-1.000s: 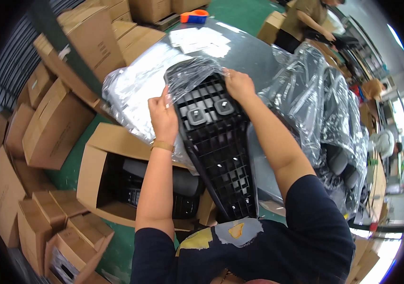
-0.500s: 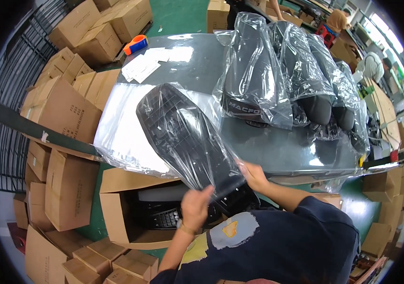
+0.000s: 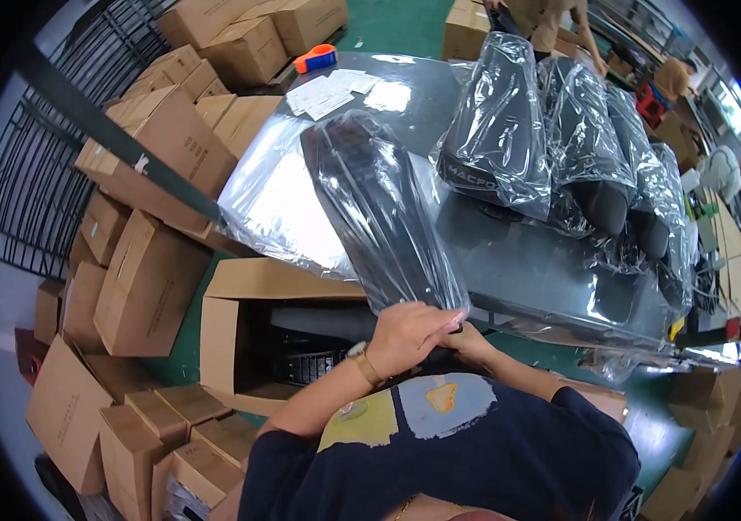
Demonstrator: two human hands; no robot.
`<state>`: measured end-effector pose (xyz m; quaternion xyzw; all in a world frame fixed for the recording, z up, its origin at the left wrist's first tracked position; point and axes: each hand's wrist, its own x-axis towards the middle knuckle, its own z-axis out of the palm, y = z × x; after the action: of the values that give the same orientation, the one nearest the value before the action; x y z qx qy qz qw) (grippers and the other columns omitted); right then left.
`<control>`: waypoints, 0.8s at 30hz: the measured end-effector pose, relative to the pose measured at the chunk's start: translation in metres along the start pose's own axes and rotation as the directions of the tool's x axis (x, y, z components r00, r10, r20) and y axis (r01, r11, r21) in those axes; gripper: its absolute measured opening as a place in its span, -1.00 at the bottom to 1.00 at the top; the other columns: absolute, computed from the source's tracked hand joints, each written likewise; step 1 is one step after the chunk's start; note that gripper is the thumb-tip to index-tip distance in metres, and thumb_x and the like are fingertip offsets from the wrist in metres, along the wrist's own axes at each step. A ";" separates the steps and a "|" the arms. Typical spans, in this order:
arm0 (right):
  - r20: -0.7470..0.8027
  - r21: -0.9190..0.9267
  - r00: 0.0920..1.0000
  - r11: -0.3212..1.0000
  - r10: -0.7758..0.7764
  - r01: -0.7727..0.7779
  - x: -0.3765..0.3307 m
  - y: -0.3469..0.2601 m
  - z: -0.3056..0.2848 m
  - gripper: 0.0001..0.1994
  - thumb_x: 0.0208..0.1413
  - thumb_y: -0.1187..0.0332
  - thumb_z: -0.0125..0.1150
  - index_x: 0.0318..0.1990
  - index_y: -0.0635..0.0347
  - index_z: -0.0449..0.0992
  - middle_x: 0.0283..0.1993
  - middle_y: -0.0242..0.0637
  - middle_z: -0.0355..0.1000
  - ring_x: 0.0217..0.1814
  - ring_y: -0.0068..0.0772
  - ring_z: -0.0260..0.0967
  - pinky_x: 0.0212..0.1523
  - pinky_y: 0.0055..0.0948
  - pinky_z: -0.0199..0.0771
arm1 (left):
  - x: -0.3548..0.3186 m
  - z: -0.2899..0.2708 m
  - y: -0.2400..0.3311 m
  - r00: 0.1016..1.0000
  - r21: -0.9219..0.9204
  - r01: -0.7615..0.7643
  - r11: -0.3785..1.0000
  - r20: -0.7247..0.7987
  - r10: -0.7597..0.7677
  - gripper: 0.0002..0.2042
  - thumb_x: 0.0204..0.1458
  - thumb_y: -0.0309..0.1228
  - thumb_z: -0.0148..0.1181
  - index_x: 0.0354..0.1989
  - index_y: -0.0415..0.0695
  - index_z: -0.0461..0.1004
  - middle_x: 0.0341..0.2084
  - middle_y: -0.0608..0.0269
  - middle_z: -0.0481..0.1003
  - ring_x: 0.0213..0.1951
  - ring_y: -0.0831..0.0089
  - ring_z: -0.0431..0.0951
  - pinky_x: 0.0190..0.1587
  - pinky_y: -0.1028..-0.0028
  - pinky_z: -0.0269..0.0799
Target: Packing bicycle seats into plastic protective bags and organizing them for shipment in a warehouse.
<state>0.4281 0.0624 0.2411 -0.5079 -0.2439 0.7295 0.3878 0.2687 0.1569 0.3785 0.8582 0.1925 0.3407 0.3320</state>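
1. Hands: left hand (image 3: pixel 407 334) and right hand (image 3: pixel 466 340) both pinch the bag (image 3: pixel 379 217) end shut.
2. Black part sits inside, on the table (image 3: pixel 527 260).
3. Bagging looks nearly done; the box (image 3: pixel 231 339) waits open.

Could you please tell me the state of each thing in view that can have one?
Long black part: sleeved in a clear bag, lying on the table, near end held.
Left hand: closed on the bag's near end.
Right hand: at the same end, mostly hidden.
Open carton: flaps open, dark parts inside.
Bagged parts: wrapped, lying side by side.
Stacked cartons: closed.
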 end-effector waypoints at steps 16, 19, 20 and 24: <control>-0.395 0.248 0.835 0.830 -0.384 0.499 0.183 -0.171 0.004 -0.86 0.01 0.37 0.26 -0.30 0.19 0.48 -0.41 -0.39 0.42 -0.50 -0.53 0.33 -0.54 -0.62 0.30 | -0.161 -0.025 -0.046 0.742 0.208 0.670 0.712 -0.216 -0.635 -0.86 0.01 -0.34 0.07 -0.30 -0.05 0.51 -0.37 0.20 0.52 -0.30 0.19 0.51 -0.28 0.31 0.43; -0.444 0.345 0.864 0.844 -0.238 0.410 0.226 -0.176 -0.020 -0.82 0.05 0.36 0.22 -0.26 0.25 0.43 -0.40 -0.31 0.44 -0.46 -0.49 0.36 -0.47 -0.61 0.38 | -0.262 0.003 -0.047 0.428 0.101 0.903 0.417 -0.146 -0.892 -0.82 -0.01 -0.30 0.09 -0.28 -0.06 0.51 -0.35 0.17 0.53 -0.29 0.18 0.53 -0.26 0.29 0.44; -0.501 0.334 0.851 0.872 -0.158 0.358 0.235 -0.162 -0.028 -0.82 0.06 0.35 0.20 -0.25 0.25 0.42 -0.38 -0.29 0.45 -0.46 -0.49 0.37 -0.45 -0.61 0.40 | -0.284 0.012 -0.043 0.317 0.028 0.948 0.316 -0.103 -0.943 -0.81 -0.01 -0.28 0.09 -0.27 -0.06 0.50 -0.36 0.16 0.53 -0.29 0.18 0.53 -0.27 0.28 0.44; -0.498 0.088 0.823 0.929 -0.272 0.360 0.227 -0.116 -0.027 -0.83 0.09 0.36 0.16 -0.23 0.24 0.40 -0.36 -0.27 0.46 -0.46 -0.51 0.37 -0.44 -0.60 0.43 | -0.331 0.046 -0.033 0.096 -0.073 0.992 0.101 -0.072 -0.993 -0.78 -0.01 -0.24 0.10 -0.26 -0.07 0.50 -0.43 0.09 0.54 -0.33 0.15 0.54 -0.28 0.25 0.44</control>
<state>0.4490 0.3136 0.1929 -0.5874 -0.1553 0.5259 0.5953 0.0680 -0.0245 0.1789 0.4877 0.7340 0.0742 0.4668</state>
